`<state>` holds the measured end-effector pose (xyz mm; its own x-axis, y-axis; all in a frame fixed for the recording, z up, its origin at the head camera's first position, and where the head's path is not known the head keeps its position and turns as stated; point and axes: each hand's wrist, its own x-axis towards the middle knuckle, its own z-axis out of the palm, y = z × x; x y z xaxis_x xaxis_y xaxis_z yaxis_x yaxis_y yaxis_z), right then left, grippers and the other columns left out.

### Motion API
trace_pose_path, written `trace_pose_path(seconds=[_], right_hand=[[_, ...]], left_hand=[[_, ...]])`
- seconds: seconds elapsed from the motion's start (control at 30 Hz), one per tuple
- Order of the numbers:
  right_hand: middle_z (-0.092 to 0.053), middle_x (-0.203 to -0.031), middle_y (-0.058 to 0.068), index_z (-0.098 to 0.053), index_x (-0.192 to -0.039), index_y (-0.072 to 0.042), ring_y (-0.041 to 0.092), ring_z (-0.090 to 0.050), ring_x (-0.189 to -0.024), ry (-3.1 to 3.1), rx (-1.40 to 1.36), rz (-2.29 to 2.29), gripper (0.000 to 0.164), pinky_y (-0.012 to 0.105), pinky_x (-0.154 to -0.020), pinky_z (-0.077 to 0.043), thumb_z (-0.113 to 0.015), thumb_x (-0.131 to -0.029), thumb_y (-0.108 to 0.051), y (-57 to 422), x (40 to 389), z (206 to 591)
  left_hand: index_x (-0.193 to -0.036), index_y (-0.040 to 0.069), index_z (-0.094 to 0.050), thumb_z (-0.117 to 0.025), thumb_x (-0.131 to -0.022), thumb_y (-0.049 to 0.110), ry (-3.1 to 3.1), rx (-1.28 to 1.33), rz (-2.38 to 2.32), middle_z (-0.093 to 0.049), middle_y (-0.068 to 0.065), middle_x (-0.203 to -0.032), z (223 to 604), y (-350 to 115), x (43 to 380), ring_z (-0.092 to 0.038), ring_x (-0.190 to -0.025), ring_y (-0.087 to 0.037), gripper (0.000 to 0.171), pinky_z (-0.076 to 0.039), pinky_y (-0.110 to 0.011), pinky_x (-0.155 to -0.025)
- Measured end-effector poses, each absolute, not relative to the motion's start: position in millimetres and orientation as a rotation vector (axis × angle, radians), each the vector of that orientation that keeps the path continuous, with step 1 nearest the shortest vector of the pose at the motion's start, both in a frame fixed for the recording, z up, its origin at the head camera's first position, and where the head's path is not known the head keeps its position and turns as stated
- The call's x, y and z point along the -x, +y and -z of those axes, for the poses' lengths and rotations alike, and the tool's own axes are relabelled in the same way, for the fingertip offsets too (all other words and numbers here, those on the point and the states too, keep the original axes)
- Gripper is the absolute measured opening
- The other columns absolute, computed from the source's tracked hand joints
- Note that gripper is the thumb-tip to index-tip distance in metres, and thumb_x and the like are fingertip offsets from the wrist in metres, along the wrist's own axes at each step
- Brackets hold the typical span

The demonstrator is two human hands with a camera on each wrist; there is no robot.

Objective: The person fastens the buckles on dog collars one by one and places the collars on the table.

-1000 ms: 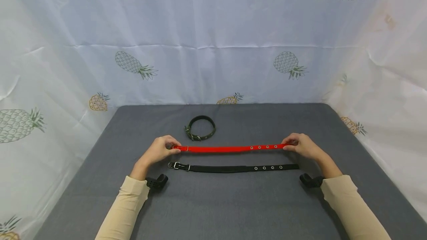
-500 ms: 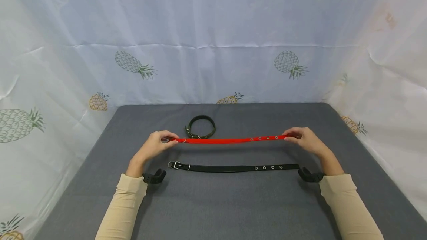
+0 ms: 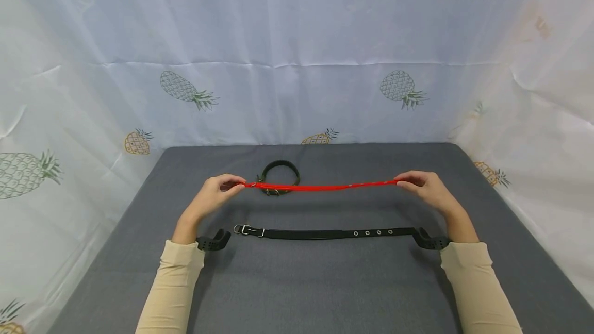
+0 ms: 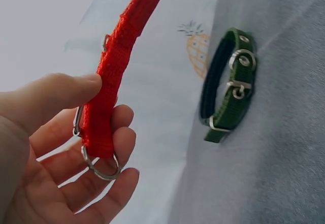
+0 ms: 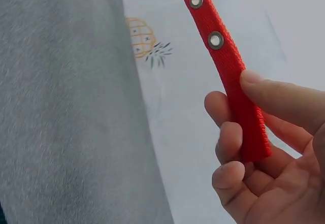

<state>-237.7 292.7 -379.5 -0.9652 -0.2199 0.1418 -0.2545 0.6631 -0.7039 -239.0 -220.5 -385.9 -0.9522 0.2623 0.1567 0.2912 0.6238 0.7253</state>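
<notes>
A red webbing collar [image 3: 320, 187] stretches between both hands, raised above the table and seen nearly edge-on in the head view. My left hand [image 3: 213, 196] pinches its buckle end, where a metal D-ring [image 4: 101, 170] hangs below the fingers. The plain tip past the eyelets [image 5: 215, 40] is pinched between thumb and fingers of my right hand [image 3: 429, 189]. Behind the red strap, partly overlapped by it, a green collar [image 3: 293, 168] lies buckled into a loop. Nearer the person, a black collar [image 3: 306, 234] lies straight, buckle at left and eyelets at right.
The grey cloth-covered table [image 3: 320, 287] has a white pineapple-print curtain [image 3: 297, 102] behind it and along both sides. Dark wrist mounts [image 3: 214, 241] sit on the person's wrists, the right one overlapping the black collar's tip in the head view.
Both hands have lifted the red collar up and away from the person, from between the other two collars to in front of the green loop. It has turned edge-on; the green and black collars stayed put.
</notes>
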Motion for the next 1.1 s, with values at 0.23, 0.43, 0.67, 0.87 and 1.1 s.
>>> trace_pose_path(seconds=[0.23, 0.43, 0.67, 0.87, 1.1], right_hand=[[-0.061, -0.075, -0.028, -0.064, -0.112, 0.008, 0.007, -0.051, -0.068, -2.685, -0.280, -1.380, 0.037, 0.021, -0.061, -0.045, -0.059, -0.096, -0.025, 287, 234, 376], [-0.061, -0.068, -0.028, -0.068, -0.106, 0.000, 0.007, -0.044, -0.060, -2.552, -0.186, -1.488, 0.025, 0.026, -0.053, -0.037, -0.065, -0.093, -0.021, 281, 231, 375], [-0.064, -0.068, -0.024, -0.072, -0.092, -0.018, 0.001, -0.046, -0.059, -2.292, -0.187, -1.663, 0.018, 0.023, -0.052, -0.036, -0.068, -0.087, -0.001, 275, 231, 378], [-0.069, -0.074, -0.020, -0.073, -0.089, -0.019, -0.001, -0.054, -0.062, -2.078, -0.293, -1.763, 0.025, 0.013, -0.056, -0.044, -0.067, -0.085, 0.006, 261, 232, 374], [-0.073, -0.084, -0.017, -0.074, -0.096, -0.007, 0.000, -0.063, -0.073, -2.002, -0.425, -1.848, 0.019, 0.010, -0.070, -0.053, -0.066, -0.086, 0.006, 244, 237, 370]], left_hand=[[-0.115, 0.004, -0.068, -0.060, -0.096, 0.021, -2.742, 0.444, 1.305, -0.070, -0.021, -0.104, 379, -220, 239, -0.059, -0.084, -0.007, 0.027, -0.047, -0.023, -0.071], [-0.116, 0.001, -0.067, -0.061, -0.095, 0.017, -2.671, 0.430, 1.279, -0.070, -0.021, -0.096, 375, -215, 240, -0.051, -0.070, -0.009, 0.027, -0.037, -0.020, -0.058], [-0.116, 0.001, -0.067, -0.065, -0.092, 0.014, -2.597, 0.446, 1.272, -0.067, -0.020, -0.087, 373, -206, 240, -0.043, -0.060, -0.002, 0.028, -0.035, -0.019, -0.054], [-0.118, 0.003, -0.067, -0.065, -0.092, 0.016, -2.548, 0.445, 1.324, -0.057, -0.013, -0.076, 369, -198, 240, -0.043, -0.059, -0.004, 0.029, -0.035, -0.019, -0.054], [-0.119, 0.001, -0.066, -0.067, -0.091, 0.012, -2.487, 0.455, 1.409, -0.060, -0.014, -0.081, 364, -186, 239, -0.047, -0.063, -0.004, 0.030, -0.039, -0.017, -0.057]])
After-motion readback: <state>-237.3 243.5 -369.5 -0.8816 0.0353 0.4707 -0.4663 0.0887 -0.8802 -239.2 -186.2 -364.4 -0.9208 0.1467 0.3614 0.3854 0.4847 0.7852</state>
